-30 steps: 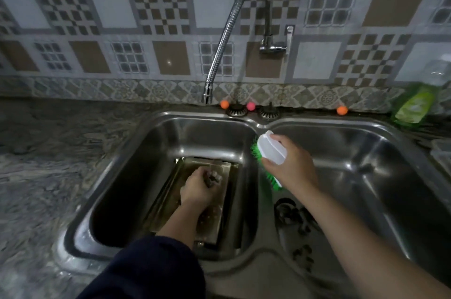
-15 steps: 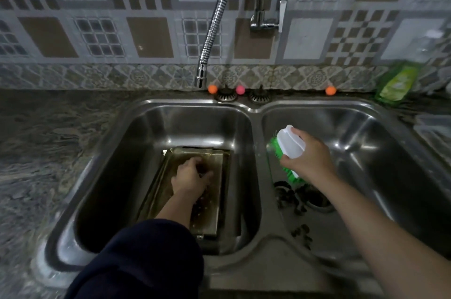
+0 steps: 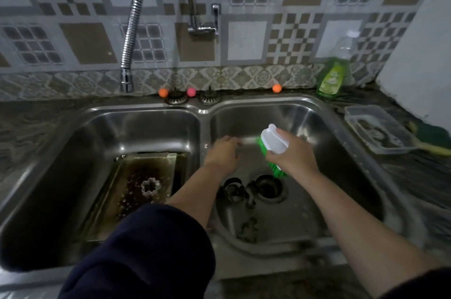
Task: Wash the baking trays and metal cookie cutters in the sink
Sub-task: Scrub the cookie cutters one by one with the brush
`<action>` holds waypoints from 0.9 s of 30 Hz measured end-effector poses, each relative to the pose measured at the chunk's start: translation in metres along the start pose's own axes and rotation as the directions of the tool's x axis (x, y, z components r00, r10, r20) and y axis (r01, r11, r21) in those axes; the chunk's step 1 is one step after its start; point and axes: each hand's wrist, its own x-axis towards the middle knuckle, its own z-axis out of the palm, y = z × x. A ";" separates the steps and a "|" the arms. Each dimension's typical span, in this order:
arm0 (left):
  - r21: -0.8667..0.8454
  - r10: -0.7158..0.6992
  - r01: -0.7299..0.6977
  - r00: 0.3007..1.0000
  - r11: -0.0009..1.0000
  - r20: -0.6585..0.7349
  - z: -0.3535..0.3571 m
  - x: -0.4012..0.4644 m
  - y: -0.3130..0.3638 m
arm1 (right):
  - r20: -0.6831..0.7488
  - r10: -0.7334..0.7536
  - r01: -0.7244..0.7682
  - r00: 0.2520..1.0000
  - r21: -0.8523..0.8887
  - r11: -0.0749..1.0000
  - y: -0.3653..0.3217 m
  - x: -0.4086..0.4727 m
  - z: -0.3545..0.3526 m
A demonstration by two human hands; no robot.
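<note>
sink (image 3: 246, 253): steel, two basins, set in the dark tabletop (image 3: 31, 118)
baking tray (image 3: 146, 164): flat in left basin, dirty, water over it
right hand (image 3: 294, 158): over right basin — fingers wrapped round the scrub brush (image 3: 273, 146), green bristles facing left
left hand (image 3: 223, 154): reaches across the divider into right basin; motion blur, can't tell the fingers' state
cookie cutters (image 3: 235, 191): dark cluster beside the right drain — one flower-shaped cutter (image 3: 151, 186) sits on the tray

Home kitchen: stainless double-bowl sink (image 3: 205, 111), flexible chrome tap (image 3: 131, 30), patterned wall tiles (image 3: 249, 39), green dish-soap bottle (image 3: 333, 76), dark stone countertop (image 3: 29, 122).
</note>
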 end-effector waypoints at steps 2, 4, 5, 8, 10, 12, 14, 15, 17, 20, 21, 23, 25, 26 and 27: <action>0.122 -0.063 0.036 0.972 0.992 0.226 0.020 0.002 0.013 | 0.013 -0.026 0.026 1.000 0.017 1.000 0.012 0.003 -0.008; 0.224 -0.158 0.076 0.912 0.972 0.378 0.043 0.002 0.021 | 0.042 -0.080 0.079 0.996 0.025 0.997 0.025 0.007 -0.012; 0.246 -0.202 0.104 0.887 0.964 0.415 0.053 0.003 0.023 | 0.062 -0.111 0.110 0.992 0.016 0.994 0.031 0.008 -0.012; 0.248 -0.322 0.230 0.832 0.941 0.453 0.079 0.009 0.022 | 0.159 -0.133 0.129 0.978 0.031 0.991 0.052 0.017 -0.008; 0.252 -0.391 0.307 0.805 0.918 0.446 0.085 0.009 0.019 | 0.201 -0.128 0.126 0.971 0.023 0.992 0.062 0.020 -0.002; 0.265 -0.456 0.373 0.768 0.889 0.449 0.095 0.013 0.019 | 0.231 -0.127 0.124 0.964 0.028 0.992 0.075 0.027 0.004; 0.307 -0.500 0.399 0.746 0.864 0.439 0.099 0.014 0.018 | 0.264 -0.117 0.100 0.957 0.078 0.992 0.084 0.032 0.009; 0.323 -0.514 0.405 0.742 0.856 0.431 0.100 0.015 0.018 | 0.279 -0.113 0.090 0.954 0.093 0.992 0.087 0.034 0.011; 0.328 -0.519 0.410 0.748 0.851 0.413 0.103 0.015 0.020 | 0.305 -0.112 0.085 0.946 0.100 0.991 0.093 0.038 0.012; 0.330 -0.505 0.394 0.764 0.858 0.402 0.106 0.013 0.026 | 0.316 -0.112 0.084 0.942 0.103 0.991 0.102 0.045 0.005; 0.317 -0.493 0.389 0.779 0.865 0.389 0.106 0.012 0.028 | 0.320 -0.103 0.071 0.942 0.108 0.992 0.105 0.047 0.001; 0.248 -0.469 0.403 0.818 0.881 0.334 0.103 0.011 0.033 | 0.341 -0.088 0.044 0.936 0.133 0.990 0.110 0.049 -0.011; 0.159 -0.443 0.416 0.869 0.895 0.221 0.093 0.013 0.045 | 0.363 -0.077 0.029 0.929 0.137 0.990 0.113 0.053 -0.025; 0.103 -0.419 0.407 0.893 0.908 0.165 0.087 0.014 0.052 | 0.363 -0.068 0.024 0.929 0.126 0.992 0.114 0.055 -0.033; 0.044 -0.379 0.376 0.918 0.925 0.119 0.081 0.017 0.062 | 0.359 -0.051 0.010 0.932 0.114 0.993 0.115 0.057 -0.042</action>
